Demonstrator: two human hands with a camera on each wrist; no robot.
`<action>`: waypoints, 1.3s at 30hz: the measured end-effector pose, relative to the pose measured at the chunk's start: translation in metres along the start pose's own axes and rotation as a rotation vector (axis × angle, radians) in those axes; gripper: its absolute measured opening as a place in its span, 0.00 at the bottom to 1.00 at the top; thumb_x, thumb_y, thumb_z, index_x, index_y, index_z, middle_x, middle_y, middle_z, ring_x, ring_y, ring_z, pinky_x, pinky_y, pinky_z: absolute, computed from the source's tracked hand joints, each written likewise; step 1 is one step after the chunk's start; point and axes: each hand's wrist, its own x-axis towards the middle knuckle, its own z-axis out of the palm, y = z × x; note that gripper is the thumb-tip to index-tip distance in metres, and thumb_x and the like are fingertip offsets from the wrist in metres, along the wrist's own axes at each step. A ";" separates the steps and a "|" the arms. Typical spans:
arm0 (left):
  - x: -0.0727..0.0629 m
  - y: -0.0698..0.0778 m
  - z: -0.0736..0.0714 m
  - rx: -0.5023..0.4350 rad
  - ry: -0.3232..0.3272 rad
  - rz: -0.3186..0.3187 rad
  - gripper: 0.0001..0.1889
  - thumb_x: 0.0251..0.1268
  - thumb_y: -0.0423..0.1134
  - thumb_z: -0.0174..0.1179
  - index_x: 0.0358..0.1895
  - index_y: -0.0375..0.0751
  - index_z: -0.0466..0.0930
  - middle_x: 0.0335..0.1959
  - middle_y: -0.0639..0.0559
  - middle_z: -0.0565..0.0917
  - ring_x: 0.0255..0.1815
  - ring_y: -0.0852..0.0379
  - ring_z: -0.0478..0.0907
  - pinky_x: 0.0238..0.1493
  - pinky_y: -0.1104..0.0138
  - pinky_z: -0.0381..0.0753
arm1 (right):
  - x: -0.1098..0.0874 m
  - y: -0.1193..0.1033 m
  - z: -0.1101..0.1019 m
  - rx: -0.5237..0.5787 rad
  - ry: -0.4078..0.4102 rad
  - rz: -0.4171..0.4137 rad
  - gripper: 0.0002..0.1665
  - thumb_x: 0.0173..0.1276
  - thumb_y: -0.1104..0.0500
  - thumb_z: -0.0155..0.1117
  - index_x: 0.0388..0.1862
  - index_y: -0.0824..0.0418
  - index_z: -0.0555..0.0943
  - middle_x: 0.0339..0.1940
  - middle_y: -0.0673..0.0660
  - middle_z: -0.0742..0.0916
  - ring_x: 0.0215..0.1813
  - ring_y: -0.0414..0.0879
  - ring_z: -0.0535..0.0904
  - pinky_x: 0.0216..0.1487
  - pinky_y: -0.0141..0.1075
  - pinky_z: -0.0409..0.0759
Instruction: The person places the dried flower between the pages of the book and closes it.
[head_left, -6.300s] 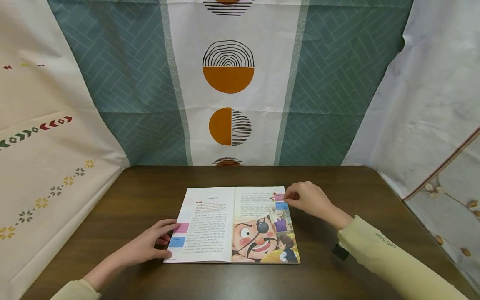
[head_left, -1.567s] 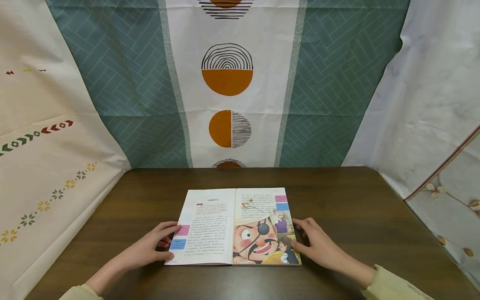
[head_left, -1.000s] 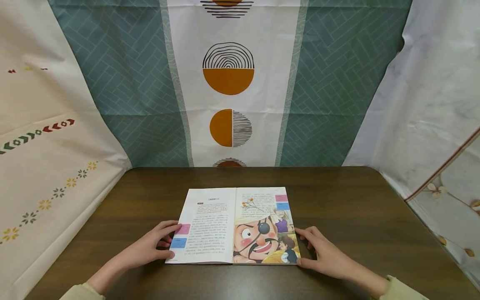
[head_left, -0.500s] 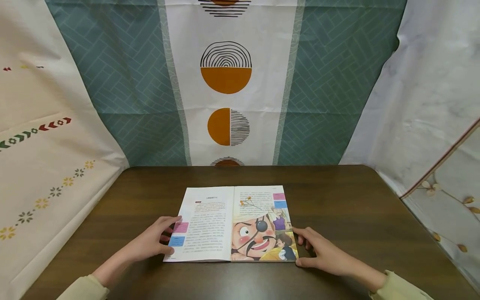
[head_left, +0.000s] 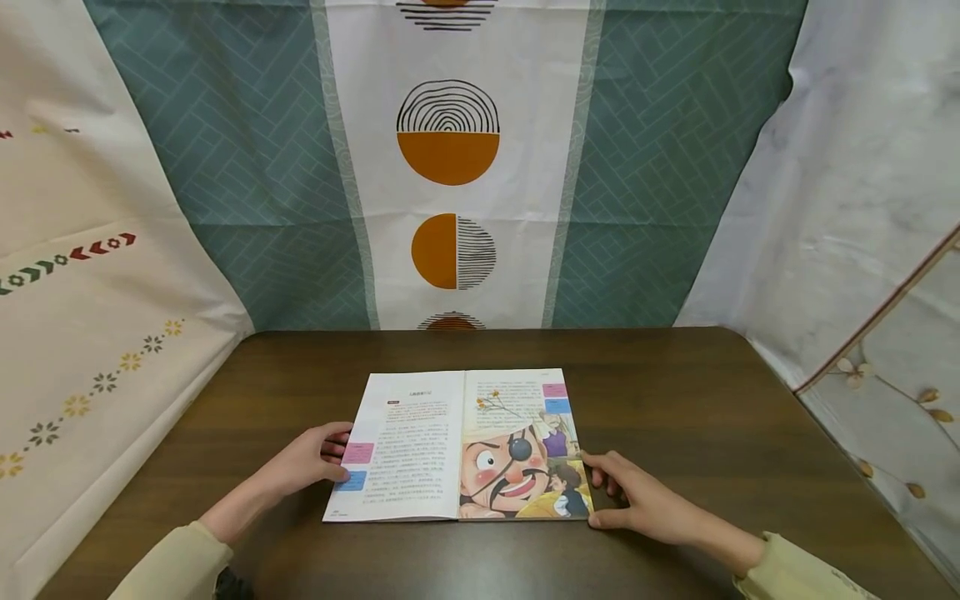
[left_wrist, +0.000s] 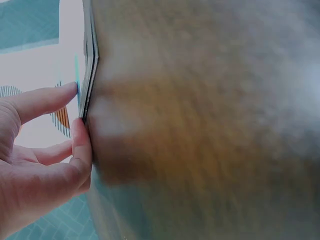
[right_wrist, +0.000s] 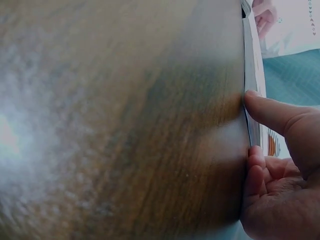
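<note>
An open picture book lies on the table, text on its left page and a cartoon face with an eye patch on its right page. My left hand grips the book's left edge, thumb on the page by the blue label and fingers curled at the edge; in the left wrist view the book's edge lies between thumb and fingers. At the lower right of the book rests my right hand, thumb at the corner and index fingertip against the right edge, the other fingers loosely bent. In the right wrist view its thumb touches the page edges.
The dark brown wooden table carries the book near its middle. Patterned cloths hang behind it, with a green and white curtain at the back, a cream cloth on the left and a marbled one on the right.
My right hand came down from the pink label at the upper right to the lower right edge. My left hand slid up the left edge, its thumb now beside the blue label. The pages look unchanged.
</note>
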 end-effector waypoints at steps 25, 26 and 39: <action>0.009 -0.011 -0.011 -0.236 -0.004 -0.090 0.35 0.55 0.30 0.66 0.66 0.24 0.63 0.56 0.36 0.74 0.53 0.49 0.71 0.47 0.71 0.77 | 0.000 0.000 0.004 0.053 0.025 0.023 0.47 0.64 0.48 0.70 0.74 0.70 0.62 0.43 0.55 0.71 0.39 0.36 0.65 0.34 0.32 0.64; 0.008 -0.012 -0.011 -0.250 -0.014 -0.079 0.36 0.56 0.31 0.66 0.67 0.24 0.62 0.58 0.35 0.73 0.54 0.49 0.71 0.47 0.71 0.78 | 0.000 0.000 0.003 0.049 0.027 0.024 0.47 0.64 0.48 0.70 0.74 0.70 0.62 0.43 0.55 0.71 0.39 0.36 0.65 0.34 0.31 0.64; 0.003 -0.003 -0.028 -0.308 -0.028 0.113 0.35 0.65 0.35 0.62 0.71 0.26 0.58 0.68 0.26 0.68 0.58 0.59 0.80 0.52 0.73 0.80 | 0.001 0.000 0.003 0.023 0.035 0.034 0.47 0.63 0.47 0.71 0.73 0.69 0.64 0.43 0.53 0.72 0.40 0.35 0.66 0.34 0.31 0.65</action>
